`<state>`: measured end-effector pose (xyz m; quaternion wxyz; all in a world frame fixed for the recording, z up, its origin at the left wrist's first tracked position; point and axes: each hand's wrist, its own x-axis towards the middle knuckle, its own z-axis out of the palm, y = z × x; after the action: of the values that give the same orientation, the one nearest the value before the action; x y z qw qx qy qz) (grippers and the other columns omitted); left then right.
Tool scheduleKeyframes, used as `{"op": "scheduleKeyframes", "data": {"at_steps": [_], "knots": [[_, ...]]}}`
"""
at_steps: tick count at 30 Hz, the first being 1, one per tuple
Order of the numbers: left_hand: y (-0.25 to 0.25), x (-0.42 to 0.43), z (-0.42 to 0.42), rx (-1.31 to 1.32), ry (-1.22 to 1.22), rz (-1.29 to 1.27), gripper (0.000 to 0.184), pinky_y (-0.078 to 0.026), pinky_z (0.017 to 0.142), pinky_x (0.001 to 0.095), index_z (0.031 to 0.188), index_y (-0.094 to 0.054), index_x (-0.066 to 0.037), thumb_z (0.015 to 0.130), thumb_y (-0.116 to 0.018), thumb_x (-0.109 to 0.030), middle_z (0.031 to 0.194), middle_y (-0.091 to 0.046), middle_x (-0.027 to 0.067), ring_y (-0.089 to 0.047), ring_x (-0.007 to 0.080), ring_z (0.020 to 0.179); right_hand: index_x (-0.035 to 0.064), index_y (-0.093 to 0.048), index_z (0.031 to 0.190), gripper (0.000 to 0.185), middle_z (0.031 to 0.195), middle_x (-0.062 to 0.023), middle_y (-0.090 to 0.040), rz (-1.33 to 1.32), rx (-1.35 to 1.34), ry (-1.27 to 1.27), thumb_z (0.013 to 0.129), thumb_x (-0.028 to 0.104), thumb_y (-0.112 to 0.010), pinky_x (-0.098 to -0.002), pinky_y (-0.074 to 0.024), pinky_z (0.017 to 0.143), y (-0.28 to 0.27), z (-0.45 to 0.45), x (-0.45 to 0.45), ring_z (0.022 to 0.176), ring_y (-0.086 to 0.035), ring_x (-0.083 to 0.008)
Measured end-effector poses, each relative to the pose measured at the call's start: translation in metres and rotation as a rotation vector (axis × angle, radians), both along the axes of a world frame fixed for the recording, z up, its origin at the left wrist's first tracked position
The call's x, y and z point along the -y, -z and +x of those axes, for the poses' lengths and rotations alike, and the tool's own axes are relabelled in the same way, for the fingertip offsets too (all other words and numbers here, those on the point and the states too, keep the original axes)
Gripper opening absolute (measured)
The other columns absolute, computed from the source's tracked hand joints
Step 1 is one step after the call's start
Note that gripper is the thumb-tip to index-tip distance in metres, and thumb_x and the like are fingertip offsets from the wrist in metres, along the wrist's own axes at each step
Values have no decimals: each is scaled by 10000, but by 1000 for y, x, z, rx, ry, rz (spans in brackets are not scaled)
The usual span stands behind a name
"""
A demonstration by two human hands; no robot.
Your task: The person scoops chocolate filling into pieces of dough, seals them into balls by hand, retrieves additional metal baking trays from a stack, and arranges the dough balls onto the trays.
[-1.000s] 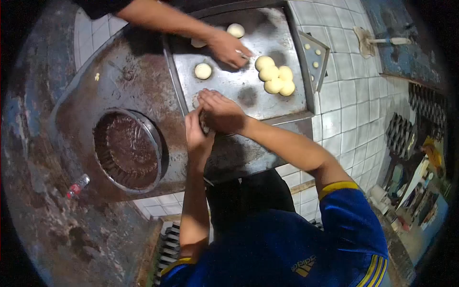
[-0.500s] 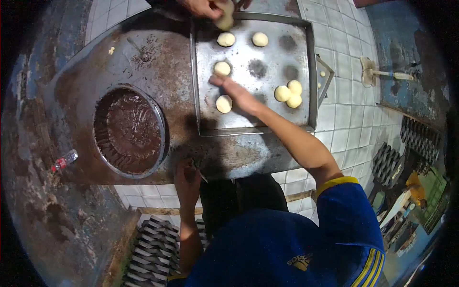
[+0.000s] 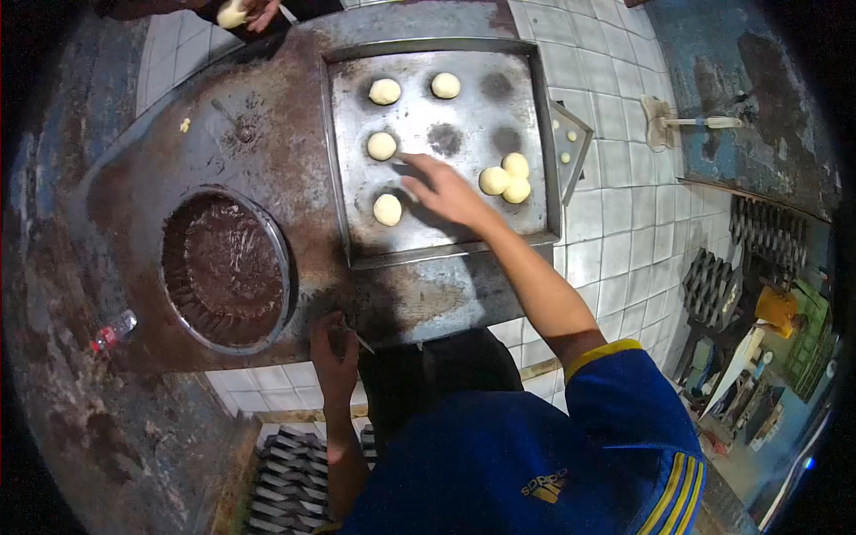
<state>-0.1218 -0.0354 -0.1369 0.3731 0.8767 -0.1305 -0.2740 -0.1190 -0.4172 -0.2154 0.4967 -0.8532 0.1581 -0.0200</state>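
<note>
Over the metal baking tray (image 3: pixel 490 236), my right hand (image 3: pixel 446 193) hovers with fingers apart and nothing in them. Its fingertips are nearest a pale dough ball (image 3: pixel 382 146); another dough ball (image 3: pixel 387 209) sits to their lower left. Two more lie along the tray's far side, and a cluster of three touching dough balls (image 3: pixel 505 178) rests to the right of my hand. At the table's near edge, my left hand (image 3: pixel 334 349) is closed around a thin, pale, stick-like tool (image 3: pixel 363 342); most of it is hidden.
Left of the tray stands a round pan (image 3: pixel 283 267) of dark brown filling. A plastic bottle (image 3: pixel 114 330) lies farther left. At the top left, a co-worker's hand (image 3: pixel 263 13) is beside a piece of dough (image 3: pixel 232 13). A second tray (image 3: pixel 575 152) shows at right.
My right hand has drawn back to the right of the dough balls, its fingers spreading. The co-worker's hand and dough have moved left, away from the tray. The view has shifted slightly.
</note>
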Motion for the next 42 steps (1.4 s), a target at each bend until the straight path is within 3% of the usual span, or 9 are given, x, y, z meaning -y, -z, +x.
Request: {"op": "scheduleKeyframes", "data": {"at_steps": [4,17,21,23,25,34,39,41,42], "knots": [[-9,8,-1,-62,-57,-35,363,-549,836,339,1304,-618,-49,949,-683,-15,1150,-607,105,-639,181,905,-7,-652,1290,437,1193,-233,-674,-468,-178,247,909,181,-754,-482,-576,912,-12,-76,48,1045,-695,-424],[-24,34,26,-77,113,-130,367,-555,826,340,1303,-630,-40,946,-714,-39,1103,-647,89,-667,182,941,52,-714,1170,324,1150,-168,-737,-790,-340,54,854,123,-718,-472,-608,815,28,-102,71,992,-726,-415],[-46,58,35,-255,10,-325,330,-548,938,338,1320,-623,-13,994,-667,-28,1234,-665,104,-689,198,1068,15,-783,1074,324,854,-135,-781,-381,-466,61,860,255,-742,-382,-594,728,2,-77,95,789,-753,-257],[-38,72,46,-151,61,-461,301,-532,984,338,1321,-625,1,1027,-635,-62,1286,-656,119,-687,203,1105,-10,-763,1147,363,861,-62,-769,499,-467,-21,896,251,-735,-307,-578,708,-42,-64,80,756,-712,-119],[-36,92,53,-270,-66,-643,274,-507,1030,336,1290,-641,19,1089,-566,-152,1306,-662,141,-681,203,1124,-48,-712,1213,330,913,-40,-758,783,-257,-20,952,144,-775,-256,-586,708,-88,-51,18,751,-691,-82],[-92,47,102,-278,-387,-822,452,-437,627,298,889,-611,-17,1156,-471,-355,744,-563,-10,-516,87,695,-23,-719,1076,271,892,-18,-700,619,265,204,924,176,-823,-242,-514,730,-192,13,-235,811,-628,-79],[-113,-9,122,-115,-265,-866,477,-533,739,297,1040,-633,-20,1139,-472,-458,860,-672,33,-651,141,786,4,-700,966,229,861,-30,-693,518,217,452,952,213,-795,-249,-488,666,-216,63,-305,766,-608,-71],[-131,-23,135,-518,-643,-1083,449,-533,806,279,1157,-629,-20,1134,-490,-447,1006,-695,37,-665,146,891,-8,-714,946,227,840,-36,-716,567,310,499,959,206,-790,-254,-495,647,-221,80,-322,740,-621,-73],[-134,-41,143,-747,-437,-1353,422,-524,854,277,1197,-627,-24,1117,-537,-429,1118,-690,36,-660,128,977,-19,-731,942,215,832,-36,-737,631,358,540,975,190,-772,-252,-507,649,-228,88,-330,734,-641,-75]]}}
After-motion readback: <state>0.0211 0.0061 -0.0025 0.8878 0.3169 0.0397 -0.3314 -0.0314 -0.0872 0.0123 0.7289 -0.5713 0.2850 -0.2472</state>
